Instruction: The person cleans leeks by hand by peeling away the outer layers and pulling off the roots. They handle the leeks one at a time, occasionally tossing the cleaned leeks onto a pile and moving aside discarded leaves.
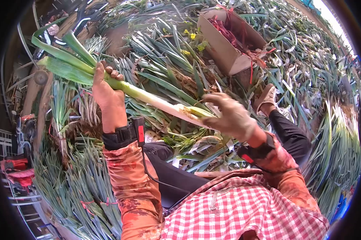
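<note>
My left hand (107,86) is closed around a long leek (148,97) where its green leaves (70,66) begin. The leek slants across the view, leaves at upper left and white shaft running down to the right. A loose yellow-green strip of leaf (198,111) stands off the shaft near its lower end. Beside that end is my right hand (230,118) in a pale glove, its fingers stretched apart and blurred by motion. The fingers overlap the leek's tip in this view and hide it.
A cardboard box (218,50) holding red ties (228,32) stands ahead, amid scattered leeks and leaf scraps. Leek bundles lie at lower left (88,188) and right (334,148). My shod foot (267,98) rests beyond my right hand. Metal frames and a red bag (17,172) are far left.
</note>
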Motion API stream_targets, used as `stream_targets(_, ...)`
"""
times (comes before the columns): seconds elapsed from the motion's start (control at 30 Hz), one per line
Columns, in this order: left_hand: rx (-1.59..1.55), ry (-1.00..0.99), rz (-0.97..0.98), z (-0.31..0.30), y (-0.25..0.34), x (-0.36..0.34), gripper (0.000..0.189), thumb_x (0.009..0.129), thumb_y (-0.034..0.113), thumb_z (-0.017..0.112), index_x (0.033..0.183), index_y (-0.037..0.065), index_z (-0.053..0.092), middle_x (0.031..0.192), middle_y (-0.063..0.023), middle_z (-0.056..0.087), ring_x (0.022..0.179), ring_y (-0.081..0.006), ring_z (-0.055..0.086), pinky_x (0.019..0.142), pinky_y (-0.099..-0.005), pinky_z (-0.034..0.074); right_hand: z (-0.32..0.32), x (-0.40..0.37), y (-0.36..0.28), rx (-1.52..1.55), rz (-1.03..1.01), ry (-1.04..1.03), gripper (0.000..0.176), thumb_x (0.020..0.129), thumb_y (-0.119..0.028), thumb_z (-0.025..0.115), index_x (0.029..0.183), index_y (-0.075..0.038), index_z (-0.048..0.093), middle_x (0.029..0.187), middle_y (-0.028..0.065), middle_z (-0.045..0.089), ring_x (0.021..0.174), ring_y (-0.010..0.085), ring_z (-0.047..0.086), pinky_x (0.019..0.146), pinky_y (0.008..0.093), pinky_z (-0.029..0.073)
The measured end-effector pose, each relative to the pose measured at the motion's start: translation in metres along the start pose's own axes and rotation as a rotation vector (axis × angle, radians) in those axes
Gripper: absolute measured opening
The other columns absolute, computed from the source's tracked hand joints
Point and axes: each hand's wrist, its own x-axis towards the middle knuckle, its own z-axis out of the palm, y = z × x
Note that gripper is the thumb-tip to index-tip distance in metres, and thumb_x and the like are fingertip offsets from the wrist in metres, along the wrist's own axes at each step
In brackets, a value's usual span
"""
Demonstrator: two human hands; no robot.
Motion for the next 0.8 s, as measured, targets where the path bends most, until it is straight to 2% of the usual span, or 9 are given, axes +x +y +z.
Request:
stream_targets(0.07, 0.011, -0.044, -0.006, 0.001, 0.001, -0.003, 0.02, 0.088, 0.022, 0.053, 0.098, 0.006, 0.049, 0.07, -0.0005, 0.045, 0.058, -0.0106, 0.043, 0.053, -0.0246, 0.037, 0.023, 0.024, -0.008, 0.049, -0.043, -0.11, 0.061, 0.07, -0.029, 0.069, 0.121, -0.004, 0.048, 0.118, 0.0174, 0.052, 0.106, 0.0301, 0.052, 0.09, 0.0339, 0.041)
stream_targets(0.23, -0.058, -0.216, -0.037, -0.001, 0.005, -0.005, 0.032, 0.087, 0.027, 0.055, 0.107, 0.004, 0.045, 0.073, -0.0016, 0.045, 0.06, -0.0108, 0.044, 0.054, -0.0246, 0.038, 0.045, 0.045, -0.014, 0.486, 0.19, -0.404, 0.034, 0.074, -0.02, 0.064, 0.103, -0.002, 0.062, 0.079, 0.0083, 0.065, 0.069, 0.0114, 0.059, 0.066, 0.0243, 0.047)
stream_targets(0.33, -0.095, -0.261, -0.04, -0.002, 0.008, -0.006, 0.031, 0.087, 0.024, 0.055, 0.107, 0.003, 0.047, 0.073, -0.0025, 0.043, 0.06, -0.0107, 0.043, 0.054, -0.0249, 0.039, 0.054, 0.049, -0.008, 0.457, 0.26, -0.358, 0.021, 0.075, -0.017, 0.062, 0.091, -0.004, 0.067, 0.066, 0.0017, 0.063, 0.059, 0.0039, 0.051, 0.056, 0.0213, 0.044)
stream_targets(0.53, -0.26, -0.503, -0.074, -0.01, 0.019, -0.007, 0.036, 0.083, 0.025, 0.059, 0.109, 0.005, 0.047, 0.069, -0.0001, 0.045, 0.057, -0.0093, 0.043, 0.052, -0.0233, 0.037, 0.061, 0.045, -0.004, 0.421, 0.418, -0.333, 0.019, 0.075, -0.022, 0.065, 0.079, -0.004, 0.068, 0.062, 0.0056, 0.062, 0.055, 0.0086, 0.054, 0.053, 0.025, 0.044)
stream_targets(0.6, -0.329, -0.549, -0.035, -0.009, 0.03, -0.013, 0.036, 0.082, 0.023, 0.061, 0.108, 0.003, 0.047, 0.064, 0.0001, 0.046, 0.052, -0.0089, 0.041, 0.049, -0.0236, 0.036, 0.074, 0.035, 0.021, -0.176, 0.163, -0.335, 0.023, 0.078, -0.025, 0.06, 0.077, -0.003, 0.067, 0.07, 0.0114, 0.065, 0.056, 0.0187, 0.06, 0.054, 0.0277, 0.048)
stream_targets(0.67, -0.324, -0.62, 0.0, -0.013, 0.047, -0.017, 0.035, 0.083, 0.024, 0.06, 0.108, 0.003, 0.047, 0.067, -0.0012, 0.047, 0.054, -0.0092, 0.041, 0.05, -0.0235, 0.035, 0.087, 0.005, 0.076, -0.442, 0.211, -0.446, 0.028, 0.079, -0.028, 0.054, 0.074, -0.003, 0.066, 0.073, 0.0147, 0.064, 0.066, 0.0296, 0.062, 0.06, 0.033, 0.05)
stream_targets(0.7, -0.324, -0.692, 0.01, -0.023, 0.056, -0.013, 0.034, 0.086, 0.025, 0.056, 0.11, 0.003, 0.047, 0.069, -0.0015, 0.047, 0.056, -0.0091, 0.041, 0.051, -0.0237, 0.035, 0.103, -0.016, 0.121, -0.808, 0.065, -0.78, 0.021, 0.08, -0.022, 0.051, 0.079, -0.01, 0.068, 0.081, 0.0115, 0.065, 0.075, 0.0276, 0.063, 0.064, 0.0409, 0.052)
stream_targets(0.77, -0.322, -0.627, 0.056, -0.029, 0.065, -0.016, 0.035, 0.089, 0.026, 0.051, 0.114, 0.003, 0.045, 0.069, -0.001, 0.045, 0.059, -0.009, 0.04, 0.052, -0.024, 0.034, 0.114, -0.085, 0.22, -0.556, 0.165, -0.691, 0.02, 0.078, -0.018, 0.053, 0.089, -0.012, 0.068, 0.085, 0.0097, 0.066, 0.078, 0.0241, 0.064, 0.06, 0.0436, 0.052)
stream_targets(0.8, -0.32, -0.615, 0.077, -0.032, 0.069, -0.016, 0.035, 0.089, 0.026, 0.05, 0.115, 0.003, 0.045, 0.069, -0.0008, 0.045, 0.059, -0.0089, 0.04, 0.052, -0.0241, 0.034, 0.099, -0.105, 0.213, -1.117, 0.411, -1.106, 0.026, 0.081, -0.019, 0.049, 0.1, -0.01, 0.063, 0.093, 0.0055, 0.066, 0.083, 0.0235, 0.064, 0.065, 0.0362, 0.052)
